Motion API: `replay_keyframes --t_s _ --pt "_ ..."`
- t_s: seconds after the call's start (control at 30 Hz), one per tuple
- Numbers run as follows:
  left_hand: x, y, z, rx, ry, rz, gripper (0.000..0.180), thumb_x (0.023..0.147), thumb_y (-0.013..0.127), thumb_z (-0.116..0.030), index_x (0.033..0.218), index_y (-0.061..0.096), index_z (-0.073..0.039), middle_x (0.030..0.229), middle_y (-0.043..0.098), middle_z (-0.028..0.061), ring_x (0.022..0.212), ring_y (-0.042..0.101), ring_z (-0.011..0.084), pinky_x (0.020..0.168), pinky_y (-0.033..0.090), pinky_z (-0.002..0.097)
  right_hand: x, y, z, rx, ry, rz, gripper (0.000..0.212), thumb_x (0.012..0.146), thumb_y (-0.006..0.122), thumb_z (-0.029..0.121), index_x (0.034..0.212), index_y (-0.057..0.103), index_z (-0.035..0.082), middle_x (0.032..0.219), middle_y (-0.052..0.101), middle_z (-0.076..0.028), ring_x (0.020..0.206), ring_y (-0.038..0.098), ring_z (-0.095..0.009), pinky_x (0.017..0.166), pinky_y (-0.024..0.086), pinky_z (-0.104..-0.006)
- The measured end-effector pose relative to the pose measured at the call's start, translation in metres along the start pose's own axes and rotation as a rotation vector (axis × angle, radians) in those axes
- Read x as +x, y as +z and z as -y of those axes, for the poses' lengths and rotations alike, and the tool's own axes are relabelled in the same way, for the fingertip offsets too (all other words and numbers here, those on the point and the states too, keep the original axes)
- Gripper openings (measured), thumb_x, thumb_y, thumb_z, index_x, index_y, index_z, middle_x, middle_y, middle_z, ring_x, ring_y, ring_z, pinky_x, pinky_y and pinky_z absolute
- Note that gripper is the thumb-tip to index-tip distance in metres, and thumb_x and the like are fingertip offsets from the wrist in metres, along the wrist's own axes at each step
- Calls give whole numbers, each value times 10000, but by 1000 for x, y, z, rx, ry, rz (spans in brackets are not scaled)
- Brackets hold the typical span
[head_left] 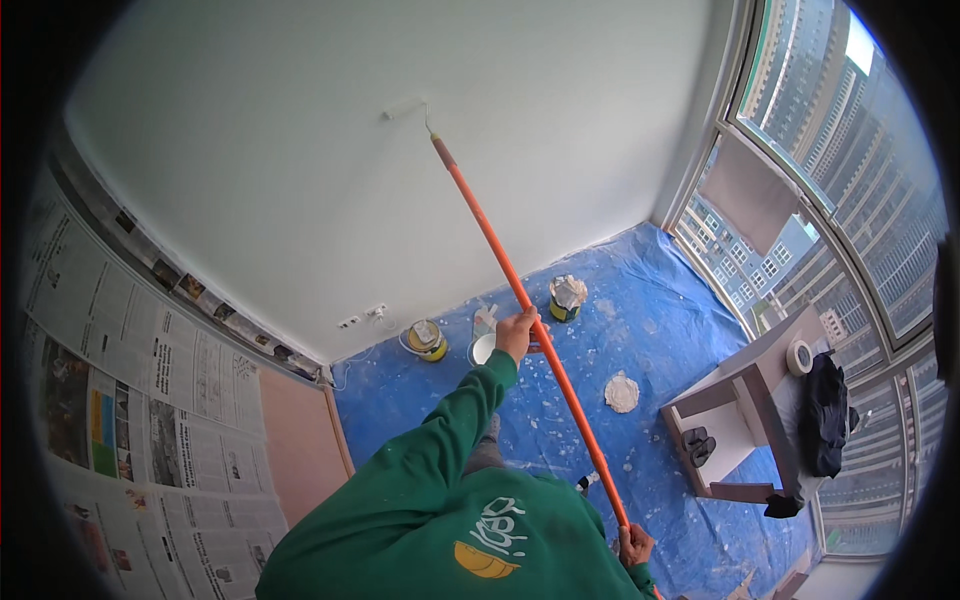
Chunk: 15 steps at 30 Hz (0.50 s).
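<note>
Item: long, orange, tubular pole, tipped by a white cylindrical roller.
Place: above the blue plastic floor sheet, crossing its wall-side edge; roller at the pale, smooth wall.
Handling (judged): light, stiff, slightly slippery; best gripped mid-shaft and near the butt.
Axis: slants forward, up, leftward; roller roughly crosswise.
Left hand: wrapped round mid-shaft.
Right hand: wrapped round lower shaft.

The left arm reaches forward, left hand curled tight, while the right hand is clenched lower down.
</note>
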<state>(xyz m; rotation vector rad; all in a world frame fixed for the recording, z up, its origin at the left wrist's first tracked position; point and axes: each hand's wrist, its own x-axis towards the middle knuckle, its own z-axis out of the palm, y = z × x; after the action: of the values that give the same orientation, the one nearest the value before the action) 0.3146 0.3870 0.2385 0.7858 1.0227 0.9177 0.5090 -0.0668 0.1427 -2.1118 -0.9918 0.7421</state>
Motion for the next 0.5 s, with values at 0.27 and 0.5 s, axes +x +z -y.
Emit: replay_keyframes --t_s 0.27,0.5 --pt "15 -27 62 -27 -155 -52 303 913 535 -331 933 566 -30 801 650 103 657 669 213 525 560 341 -25 -2 -30 -14 97 72 270 844 605 286 807 631 20 510 457 -71 462 428 -154 462 356 -336" --pt "28 -48 97 -23 -237 -68 301 917 524 -335 901 558 -37 801 654 102 647 668 208 513 555 347 -31 -11 -31 -151 165 129 315 845 597 312 747 606 13 520 484 -113 458 465 -192 464 364 -364"
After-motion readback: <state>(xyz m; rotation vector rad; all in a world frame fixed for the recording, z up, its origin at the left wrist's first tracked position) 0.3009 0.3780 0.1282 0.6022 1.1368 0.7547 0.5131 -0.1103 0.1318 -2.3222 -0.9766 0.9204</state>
